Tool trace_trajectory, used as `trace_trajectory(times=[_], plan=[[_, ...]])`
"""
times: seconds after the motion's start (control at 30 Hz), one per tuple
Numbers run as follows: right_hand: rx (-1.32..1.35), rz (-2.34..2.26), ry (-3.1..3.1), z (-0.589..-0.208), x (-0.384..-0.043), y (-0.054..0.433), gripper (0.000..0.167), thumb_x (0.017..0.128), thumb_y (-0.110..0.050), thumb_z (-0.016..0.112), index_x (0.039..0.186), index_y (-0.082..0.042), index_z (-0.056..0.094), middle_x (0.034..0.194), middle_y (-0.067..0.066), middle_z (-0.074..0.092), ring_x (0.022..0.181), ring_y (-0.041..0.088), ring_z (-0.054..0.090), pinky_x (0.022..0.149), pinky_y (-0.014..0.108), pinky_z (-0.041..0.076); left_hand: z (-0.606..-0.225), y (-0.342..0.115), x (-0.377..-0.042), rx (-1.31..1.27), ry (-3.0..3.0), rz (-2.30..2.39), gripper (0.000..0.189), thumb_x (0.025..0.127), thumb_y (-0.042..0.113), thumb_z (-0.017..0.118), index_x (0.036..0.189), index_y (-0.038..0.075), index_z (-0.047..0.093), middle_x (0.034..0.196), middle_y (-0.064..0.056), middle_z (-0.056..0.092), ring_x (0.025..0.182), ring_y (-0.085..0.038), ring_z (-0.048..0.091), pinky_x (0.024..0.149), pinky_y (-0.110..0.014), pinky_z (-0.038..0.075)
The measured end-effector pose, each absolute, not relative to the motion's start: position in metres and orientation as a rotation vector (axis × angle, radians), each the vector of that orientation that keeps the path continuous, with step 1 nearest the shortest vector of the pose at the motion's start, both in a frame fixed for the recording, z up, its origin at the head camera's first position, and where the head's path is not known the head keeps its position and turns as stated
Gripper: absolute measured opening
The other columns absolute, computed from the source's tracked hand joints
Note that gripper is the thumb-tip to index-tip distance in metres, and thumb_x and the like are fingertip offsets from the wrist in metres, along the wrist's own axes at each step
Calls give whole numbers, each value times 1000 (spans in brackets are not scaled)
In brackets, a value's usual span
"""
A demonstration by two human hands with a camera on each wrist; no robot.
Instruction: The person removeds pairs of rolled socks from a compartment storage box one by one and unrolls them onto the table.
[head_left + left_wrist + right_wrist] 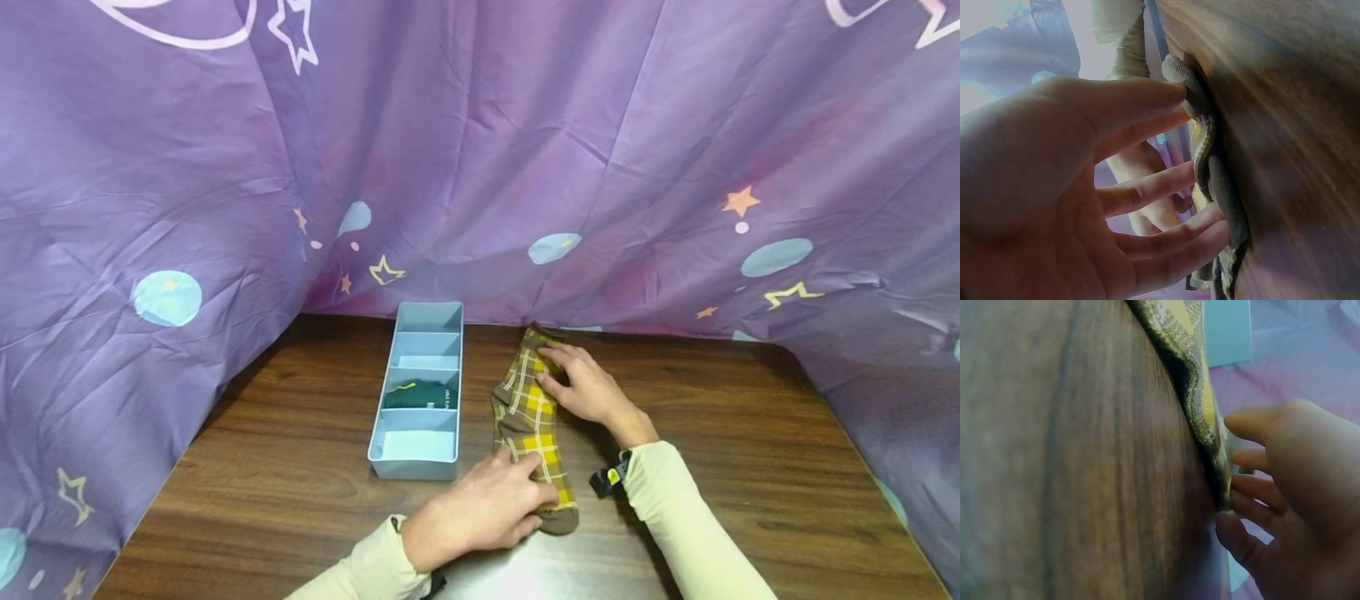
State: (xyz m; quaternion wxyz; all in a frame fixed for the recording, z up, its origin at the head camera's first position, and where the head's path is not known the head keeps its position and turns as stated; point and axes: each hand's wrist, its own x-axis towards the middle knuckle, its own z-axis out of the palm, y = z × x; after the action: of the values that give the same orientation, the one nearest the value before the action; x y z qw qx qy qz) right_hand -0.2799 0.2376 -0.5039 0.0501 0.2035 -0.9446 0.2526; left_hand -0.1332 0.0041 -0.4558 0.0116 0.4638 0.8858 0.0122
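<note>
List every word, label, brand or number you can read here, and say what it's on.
No text can be read with certainty.
Folded dark green cloth in the blue divided organizer: small white marks, perhaps lettering, too small to read.
Yellow-and-brown plaid sock: no lettering visible.
Purple curtain: printed stars and shapes, no words visible.

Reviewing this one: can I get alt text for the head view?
A person's left hand touches the near end of a yellow-and-brown plaid sock on a wooden table, their right hand over its far end. To its left, a four-compartment blue tray holds a dark green item; a purple patterned curtain hangs behind.
</note>
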Motion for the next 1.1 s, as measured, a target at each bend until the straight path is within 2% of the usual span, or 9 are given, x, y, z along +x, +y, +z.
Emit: trace_trajectory(times=[0.13, 0.27, 0.43, 0.57, 0.67, 0.77, 0.87, 1.0, 1.1], plan=[[670, 819, -2848, -506, -280, 241, 53, 107, -28, 68, 153, -2, 59, 164, 24, 50, 153, 47, 45, 125, 65, 36, -456, 4, -136, 1460, 2796, 57, 27, 99, 39, 78, 125, 32, 75, 122, 3, 69, 103, -26, 69, 80, -32, 60], [679, 857, -2826, -506, -277, 245, 53, 106, -26, 70, 153, -5, 59, 164, 23, 50, 153, 46, 45, 126, 64, 35, -457, 6, -139, 1425, 2870, 94, 25, 100, 25, 77, 124, 24, 74, 118, 4, 72, 100, -21, 72, 87, -32, 61], [737, 861, -2804, -503, -266, 246, 47, 105, -21, 71, 147, -2, 63, 159, 25, 55, 150, 45, 49, 125, 63, 37, -460, 8, -145, 1298, 2988, 156, 42, 85, 7, 84, 124, 18, 71, 118, -1, 71, 100, -20, 73, 85, -31, 63], [803, 849, -2795, -499, -255, 245, 45, 103, -17, 73, 144, -2, 66, 155, 25, 59, 147, 44, 54, 123, 62, 40, -466, 9, -150, 1192, 3118, 231, 57, 75, 7, 92, 126, 12, 67, 121, -5, 66, 106, -23, 68, 88, -33, 62], [822, 826, -2800, -498, -247, 245, 45, 102, -18, 74, 145, -5, 66, 154, 23, 61, 145, 41, 57, 121, 62, 44, -472, 10, -154, 1125, 3190, 266, 65, 73, 9, 93, 132, 8, 64, 130, -10, 64, 112, -27, 66, 93, -36, 61], [837, 806, -2804, -498, -240, 245, 47, 101, -18, 75, 146, -6, 65, 154, 21, 62, 145, 40, 59, 117, 66, 46, -476, 14, -157, 1035, 3214, 317, 69, 77, 8, 89, 139, 3, 60, 140, -16, 61, 121, -32, 63, 96, -41, 61], [852, 797, -2817, -497, -234, 243, 51, 101, -19, 76, 148, -6, 64, 156, 21, 60, 146, 41, 57, 117, 68, 44, -480, 18, -161, 919, 3214, 371, 68, 88, 14, 83, 148, 0, 55, 149, -23, 57, 133, -39, 60, 101, -46, 60], [876, 817, -2861, -495, -228, 241, 58, 100, -22, 78, 152, -5, 59, 162, 21, 54, 150, 42, 52, 121, 67, 41, -480, 22, -166, 783, 3141, 438, 68, 104, 33, 71, 156, -2, 46, 159, -29, 51, 145, -43, 55, 112, -51, 55], [875, 832, -2919, -493, -223, 240, 68, 99, -27, 79, 158, -5, 53, 167, 21, 48, 154, 45, 47, 123, 70, 36, -480, 21, -166, 724, 3049, 459, 79, 107, 44, 65, 162, -4, 38, 163, -32, 47, 148, -44, 53, 115, -54, 53]])
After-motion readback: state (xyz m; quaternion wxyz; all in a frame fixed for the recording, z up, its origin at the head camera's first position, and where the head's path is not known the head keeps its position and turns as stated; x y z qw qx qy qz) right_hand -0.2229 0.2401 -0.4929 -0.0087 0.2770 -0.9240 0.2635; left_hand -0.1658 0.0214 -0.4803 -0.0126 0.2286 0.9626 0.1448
